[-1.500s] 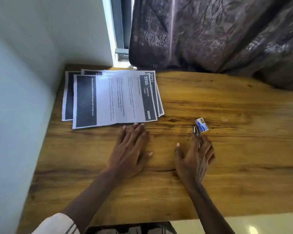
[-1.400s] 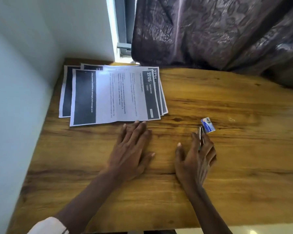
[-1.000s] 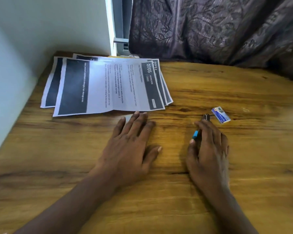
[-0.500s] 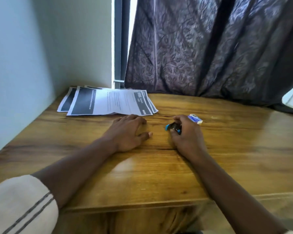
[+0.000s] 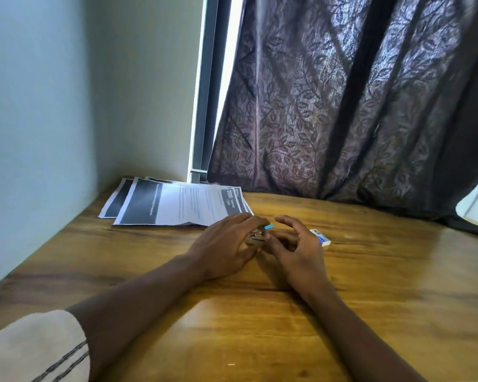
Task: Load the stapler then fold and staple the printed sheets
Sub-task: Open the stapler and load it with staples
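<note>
- where the two hands meet near the middle of the tabletop [image 5: 260, 321], the left hand [image 5: 226, 244] lies knuckles up with its fingers curled round the stapler [image 5: 255, 238], a small metal one whose blue end pokes out past the fingertips.
- the right hand [image 5: 298, 248] sits just beside it, its fingers loosely curled and spread, the forefinger arched above the blue end and the thumb low by the stapler's metal body; the blur there hides whether the thumb touches or pinches it, so i cannot tell if this hand has hold of anything.
- the stapler is between the two hands, just above the wood or resting on it; which, i cannot tell.
- a staple box [image 5: 321, 238], white and blue, lies flat on the wood just past the right hand's knuckles, toward the right edge.
- the printed sheets [image 5: 177, 206] lie unfolded in a fanned stack at the far left corner, their near edge close to the left hand's fingertips.
- a pale striped sleeve [image 5: 33, 348] shows on the left arm at the near left edge.
- a dark leaf-patterned curtain [image 5: 342, 106] hangs behind the far edge, a window frame [image 5: 204, 92] stands left of it, and a pale wall [image 5: 39, 106] runs along the left edge.
</note>
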The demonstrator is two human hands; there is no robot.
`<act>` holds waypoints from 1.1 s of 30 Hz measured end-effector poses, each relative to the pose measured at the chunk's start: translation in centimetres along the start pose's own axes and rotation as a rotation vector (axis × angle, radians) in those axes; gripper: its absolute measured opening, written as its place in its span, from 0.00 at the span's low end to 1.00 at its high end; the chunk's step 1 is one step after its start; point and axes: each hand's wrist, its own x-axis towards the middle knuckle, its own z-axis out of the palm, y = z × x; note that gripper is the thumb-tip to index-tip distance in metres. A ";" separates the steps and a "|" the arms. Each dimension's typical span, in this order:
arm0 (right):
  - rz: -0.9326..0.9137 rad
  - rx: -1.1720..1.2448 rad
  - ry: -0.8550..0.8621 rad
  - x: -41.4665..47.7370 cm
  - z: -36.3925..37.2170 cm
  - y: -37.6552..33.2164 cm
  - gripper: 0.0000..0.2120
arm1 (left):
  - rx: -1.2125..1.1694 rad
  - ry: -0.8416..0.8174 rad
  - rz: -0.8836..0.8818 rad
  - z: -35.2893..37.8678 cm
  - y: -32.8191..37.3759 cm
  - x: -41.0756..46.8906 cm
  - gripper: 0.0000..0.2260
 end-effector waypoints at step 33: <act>-0.069 0.275 -0.078 -1.4 0.4 -1.2 0.13 | -0.040 0.297 0.089 -0.4 0.9 -0.4 0.12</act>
